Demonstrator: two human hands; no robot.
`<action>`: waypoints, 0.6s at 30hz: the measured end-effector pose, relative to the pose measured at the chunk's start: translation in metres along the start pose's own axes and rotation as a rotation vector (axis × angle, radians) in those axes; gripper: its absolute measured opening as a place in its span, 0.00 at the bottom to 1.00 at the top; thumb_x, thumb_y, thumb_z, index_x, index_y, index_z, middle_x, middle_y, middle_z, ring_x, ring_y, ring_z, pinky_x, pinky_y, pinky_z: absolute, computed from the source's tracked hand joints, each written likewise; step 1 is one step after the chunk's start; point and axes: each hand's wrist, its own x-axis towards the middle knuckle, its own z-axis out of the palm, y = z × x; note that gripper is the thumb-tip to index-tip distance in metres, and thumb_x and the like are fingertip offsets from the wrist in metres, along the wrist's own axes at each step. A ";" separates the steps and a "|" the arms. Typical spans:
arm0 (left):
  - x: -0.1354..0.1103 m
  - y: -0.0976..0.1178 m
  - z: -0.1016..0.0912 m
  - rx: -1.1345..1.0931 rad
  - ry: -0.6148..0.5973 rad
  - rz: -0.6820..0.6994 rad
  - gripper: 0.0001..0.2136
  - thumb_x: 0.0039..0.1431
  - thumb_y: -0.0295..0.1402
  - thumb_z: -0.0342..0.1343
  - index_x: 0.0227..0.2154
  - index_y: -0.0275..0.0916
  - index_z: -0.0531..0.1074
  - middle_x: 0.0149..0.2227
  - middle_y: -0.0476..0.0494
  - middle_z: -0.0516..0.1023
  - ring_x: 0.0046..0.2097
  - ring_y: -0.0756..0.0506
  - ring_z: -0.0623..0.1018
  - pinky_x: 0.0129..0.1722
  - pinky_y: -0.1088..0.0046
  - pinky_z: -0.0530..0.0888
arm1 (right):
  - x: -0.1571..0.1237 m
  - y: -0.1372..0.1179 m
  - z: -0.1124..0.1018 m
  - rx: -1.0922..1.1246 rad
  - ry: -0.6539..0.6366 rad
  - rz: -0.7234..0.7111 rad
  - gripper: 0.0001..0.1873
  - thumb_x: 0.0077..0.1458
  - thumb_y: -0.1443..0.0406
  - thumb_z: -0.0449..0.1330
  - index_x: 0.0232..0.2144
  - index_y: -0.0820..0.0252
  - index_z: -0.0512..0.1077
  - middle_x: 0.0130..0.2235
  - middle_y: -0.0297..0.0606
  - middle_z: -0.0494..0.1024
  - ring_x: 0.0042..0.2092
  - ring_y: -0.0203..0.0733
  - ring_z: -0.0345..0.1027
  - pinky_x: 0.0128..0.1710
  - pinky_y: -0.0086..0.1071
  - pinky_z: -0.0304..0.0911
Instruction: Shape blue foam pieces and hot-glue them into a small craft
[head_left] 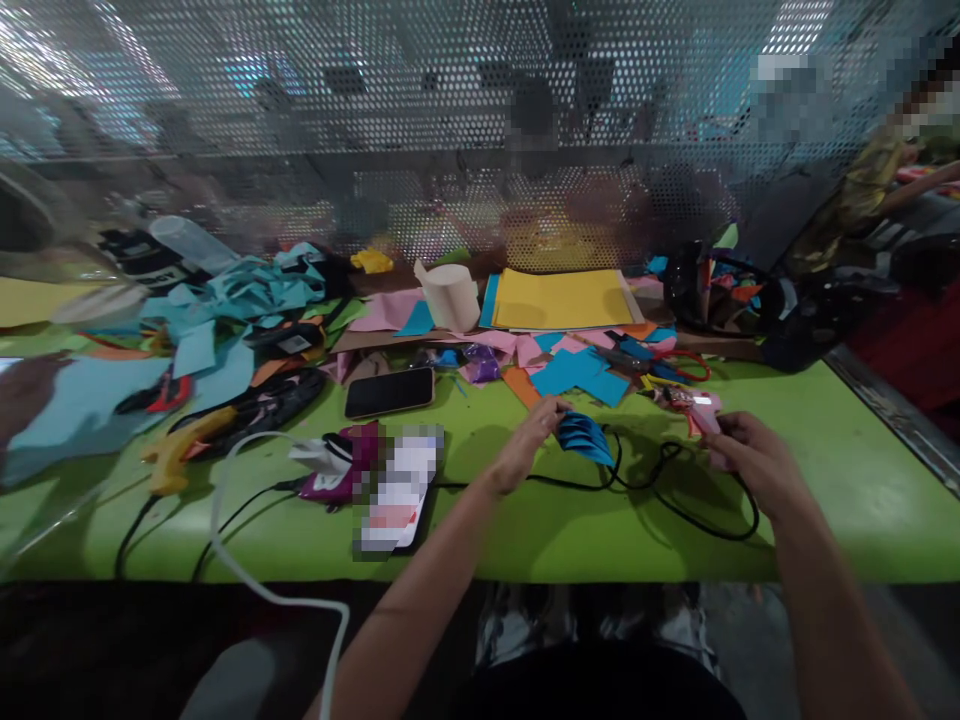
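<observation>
My left hand (529,445) pinches the edge of a folded blue paper piece (585,437), whose layers fan out to the right. To its right, my right hand (754,462) is closed round the handle of a pink glue gun (697,405), nozzle pointing left. From the gun a black cord (705,528) loops over the green table (862,470). The gun's nozzle is apart from the folded paper. Flat blue paper pieces (574,372) lie just beyond both hands.
Yellow sheets (566,300) and a cream paper roll (450,297) stand at the back. Phones (390,393), a purple tissue pack (341,465) and a yellow glue gun (176,450) lie left. Another person's hand (30,405) is at far left. A perforated metal screen (450,120) rises behind.
</observation>
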 end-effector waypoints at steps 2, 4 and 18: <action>0.000 0.001 0.001 0.003 0.007 0.002 0.26 0.61 0.58 0.40 0.38 0.40 0.69 0.39 0.43 0.69 0.41 0.43 0.67 0.45 0.64 0.67 | -0.002 0.001 -0.001 0.280 -0.006 0.027 0.18 0.39 0.57 0.66 0.33 0.56 0.68 0.26 0.33 0.75 0.24 0.41 0.69 0.22 0.32 0.61; 0.000 0.002 0.001 -0.012 0.003 0.004 0.26 0.61 0.58 0.40 0.38 0.40 0.68 0.38 0.43 0.69 0.41 0.43 0.67 0.46 0.64 0.67 | -0.006 -0.001 -0.002 0.444 -0.039 0.025 0.20 0.37 0.59 0.66 0.35 0.55 0.68 0.28 0.33 0.75 0.26 0.41 0.69 0.22 0.32 0.60; 0.004 -0.006 0.000 -0.007 -0.060 -0.026 0.29 0.58 0.61 0.37 0.37 0.39 0.68 0.35 0.43 0.68 0.38 0.43 0.65 0.40 0.65 0.65 | -0.035 -0.029 0.016 0.463 -0.323 -0.140 0.20 0.45 0.47 0.67 0.33 0.55 0.76 0.31 0.42 0.81 0.28 0.44 0.70 0.23 0.34 0.63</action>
